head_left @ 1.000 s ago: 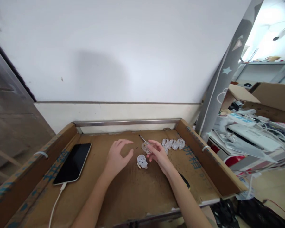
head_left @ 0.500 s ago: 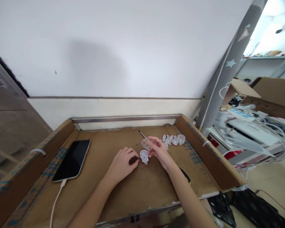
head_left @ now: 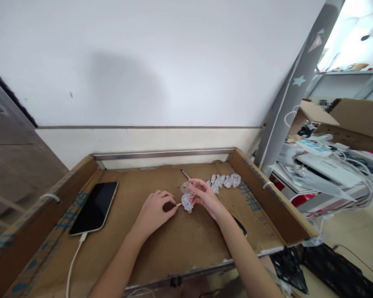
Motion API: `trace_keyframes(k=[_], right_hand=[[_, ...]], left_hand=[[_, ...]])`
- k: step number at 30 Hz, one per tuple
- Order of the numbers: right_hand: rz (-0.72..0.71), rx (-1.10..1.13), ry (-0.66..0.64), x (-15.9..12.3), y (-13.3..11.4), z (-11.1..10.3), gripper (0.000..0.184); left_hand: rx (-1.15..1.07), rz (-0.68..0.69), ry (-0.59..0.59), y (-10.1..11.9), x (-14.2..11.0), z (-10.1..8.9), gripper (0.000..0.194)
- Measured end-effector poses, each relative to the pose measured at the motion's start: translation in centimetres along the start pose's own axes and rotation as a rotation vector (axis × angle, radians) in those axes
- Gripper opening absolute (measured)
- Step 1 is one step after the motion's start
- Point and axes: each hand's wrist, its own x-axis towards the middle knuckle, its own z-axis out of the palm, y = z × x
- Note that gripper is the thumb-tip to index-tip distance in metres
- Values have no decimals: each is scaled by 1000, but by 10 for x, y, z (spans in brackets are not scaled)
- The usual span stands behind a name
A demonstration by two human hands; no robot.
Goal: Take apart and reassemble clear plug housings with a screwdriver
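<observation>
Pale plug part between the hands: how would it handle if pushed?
Likely stiff: the pale plug part looks like moulded plastic. Probably light: it is small, with what look like holes in its face. It may slide or pivot rather than roll, since its rounded body narrows to a tail.

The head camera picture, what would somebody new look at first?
Probably, low in the middle, the left hand pinching a tiny yellowish piece and the right hand holding a clear plastic part. Next, perhaps the big dark phone on the left of the cardboard, with a white cable plugged in.
</observation>
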Motion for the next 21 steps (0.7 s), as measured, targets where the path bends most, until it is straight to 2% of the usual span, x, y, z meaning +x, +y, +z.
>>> trace_keyframes(k=[4, 6, 8, 13, 16, 21], right_hand=[[24, -5, -20, -3, -5, 2, 35], [27, 1, -14, -3, -6, 2, 36], [24, 13, -6, -2, -6, 2, 37], [4, 50, 2, 0, -5, 3, 36], [-8, 74, -4, 2, -4, 3, 36], [-45, 111, 3, 5, -4, 1, 41]], left_hand=[[-37, -5, -1, -1, 1, -2, 9], [-62, -27, 40, -2, 1, -3, 10], [-97, -71, 125, -2, 2, -5, 10], [-228, -147, 430, 5, 4, -5, 13], [-223, -83, 530, 12, 9, -1, 13], [-84, 86, 540, 19, 32, 2, 9]])
